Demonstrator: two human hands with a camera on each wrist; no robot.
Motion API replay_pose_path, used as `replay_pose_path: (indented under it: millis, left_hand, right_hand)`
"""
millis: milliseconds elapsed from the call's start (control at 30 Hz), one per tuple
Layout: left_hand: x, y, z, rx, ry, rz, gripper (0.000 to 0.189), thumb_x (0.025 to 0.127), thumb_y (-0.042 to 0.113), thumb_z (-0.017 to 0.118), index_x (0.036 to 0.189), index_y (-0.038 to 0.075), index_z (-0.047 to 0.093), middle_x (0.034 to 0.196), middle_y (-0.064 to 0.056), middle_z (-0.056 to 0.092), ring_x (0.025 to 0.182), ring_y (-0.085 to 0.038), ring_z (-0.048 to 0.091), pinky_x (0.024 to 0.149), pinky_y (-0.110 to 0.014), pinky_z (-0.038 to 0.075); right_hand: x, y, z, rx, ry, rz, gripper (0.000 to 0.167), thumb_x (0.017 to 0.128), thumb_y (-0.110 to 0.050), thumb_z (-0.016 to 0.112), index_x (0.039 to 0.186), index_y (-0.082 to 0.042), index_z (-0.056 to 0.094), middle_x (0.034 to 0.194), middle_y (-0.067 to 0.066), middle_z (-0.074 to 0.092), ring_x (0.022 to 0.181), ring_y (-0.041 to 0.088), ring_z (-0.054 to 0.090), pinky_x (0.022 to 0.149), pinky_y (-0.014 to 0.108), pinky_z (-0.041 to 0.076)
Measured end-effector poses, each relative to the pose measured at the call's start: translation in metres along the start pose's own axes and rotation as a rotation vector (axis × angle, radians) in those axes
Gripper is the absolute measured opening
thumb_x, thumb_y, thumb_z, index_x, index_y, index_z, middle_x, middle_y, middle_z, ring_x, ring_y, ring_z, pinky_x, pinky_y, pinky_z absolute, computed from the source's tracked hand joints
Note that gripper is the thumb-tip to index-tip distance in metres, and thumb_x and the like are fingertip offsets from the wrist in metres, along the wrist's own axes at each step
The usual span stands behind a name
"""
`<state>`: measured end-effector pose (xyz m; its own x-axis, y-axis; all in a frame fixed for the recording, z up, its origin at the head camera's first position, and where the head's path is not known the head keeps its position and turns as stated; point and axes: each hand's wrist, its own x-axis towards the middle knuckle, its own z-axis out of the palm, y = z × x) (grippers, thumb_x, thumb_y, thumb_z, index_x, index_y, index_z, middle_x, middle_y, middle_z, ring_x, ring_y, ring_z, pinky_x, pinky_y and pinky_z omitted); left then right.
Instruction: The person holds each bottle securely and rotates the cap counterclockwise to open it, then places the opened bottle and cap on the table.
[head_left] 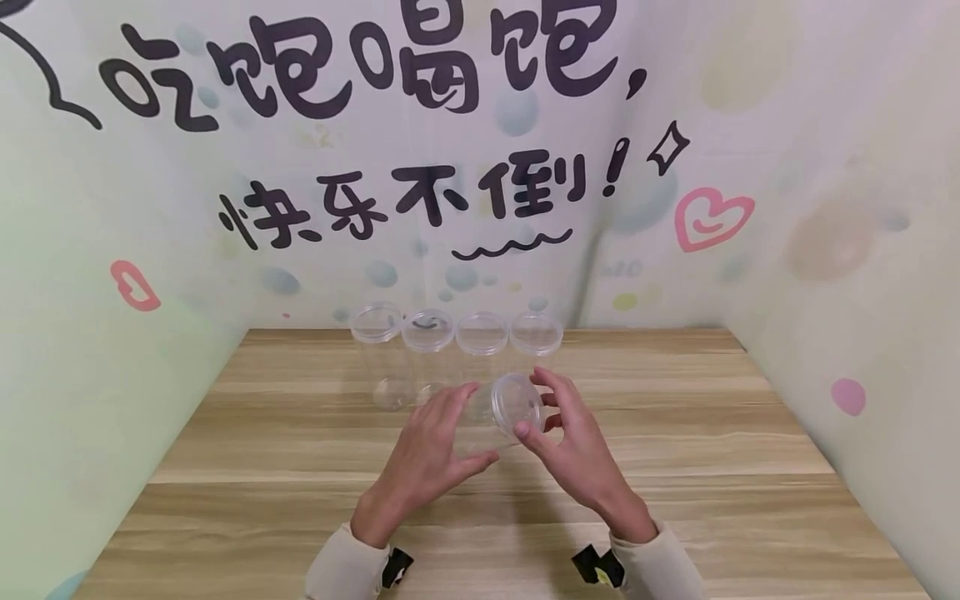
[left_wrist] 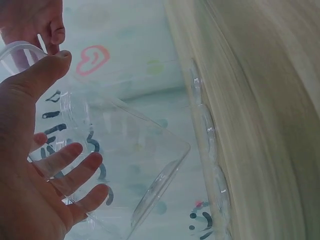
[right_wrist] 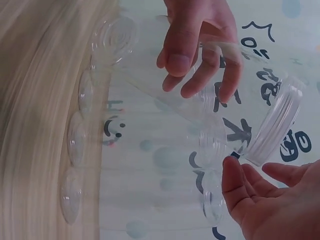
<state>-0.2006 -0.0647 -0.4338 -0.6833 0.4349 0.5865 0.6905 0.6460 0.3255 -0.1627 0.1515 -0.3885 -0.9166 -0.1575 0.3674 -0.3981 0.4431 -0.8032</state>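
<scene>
A clear plastic jar (left_wrist: 145, 135) is held tilted above the table, its ribbed screw lid (head_left: 517, 404) facing the right hand. The left hand (head_left: 423, 450) holds the jar's body, thumb on the near side and fingers on the far side. In the left wrist view its fingers (left_wrist: 82, 172) show through the clear wall. At the lid end is the right hand (head_left: 577, 446), thumb in front and fingers curled around the far side. The right wrist view has the right fingertips (right_wrist: 232, 167) at the lid's edge.
Several similar clear jars (head_left: 482, 333) stand upright in a row behind the hands, lids on top. They are on a wood-grain table (head_left: 262, 467). A printed cloth backdrop (head_left: 480, 283) rises at the table's back edge and along both sides.
</scene>
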Motion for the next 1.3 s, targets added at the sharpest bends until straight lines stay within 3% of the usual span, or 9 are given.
replay_pose_path:
  millis: [267,500,767,1300]
  left_hand:
    - [-0.0012,0.0026,0.0017,0.01,-0.01,0.013,0.087,0.072,0.046,0.085,0.141,0.008,0.046,0.13,-0.006,0.059,0.121,-0.024,0.056,0.096,-0.049,0.05]
    - [-0.0015,0.0039,0.0038,0.036,-0.001,0.033,0.088,0.072,0.046,0.086,0.141,0.01,0.046,0.129,-0.005,0.059,0.12,-0.024,0.057,0.095,-0.049,0.051]
    - [-0.0012,0.0046,0.0048,0.053,0.007,0.049,0.089,0.071,0.046,0.086,0.141,0.01,0.046,0.128,-0.005,0.059,0.119,-0.023,0.058,0.096,-0.047,0.051]
    - [-0.0017,0.004,0.0031,0.082,-0.011,0.048,0.089,0.07,0.045,0.087,0.141,0.011,0.046,0.128,-0.005,0.059,0.118,-0.024,0.059,0.095,-0.046,0.051]
  right_hand:
    - [-0.001,-0.0017,0.0008,-0.16,0.012,-0.002,0.074,0.091,-0.038,0.07,0.149,-0.006,0.037,0.125,0.01,0.053,0.087,0.015,0.055,0.066,0.025,0.048]
    - [-0.0015,-0.0054,0.0021,-0.242,0.033,0.029,0.069,0.087,-0.042,0.073,0.14,-0.007,0.047,0.118,0.005,0.055,0.081,0.012,0.052,0.07,0.025,0.047]
    - [-0.0008,-0.0067,0.0036,-0.277,0.048,0.046,0.071,0.081,-0.047,0.077,0.135,-0.009,0.05,0.116,0.008,0.057,0.083,0.013,0.052,0.07,0.028,0.047]
    - [-0.0008,-0.0064,0.0023,-0.302,0.032,0.039,0.071,0.082,-0.045,0.078,0.136,-0.007,0.053,0.119,0.007,0.06,0.087,0.013,0.055,0.07,0.028,0.049]
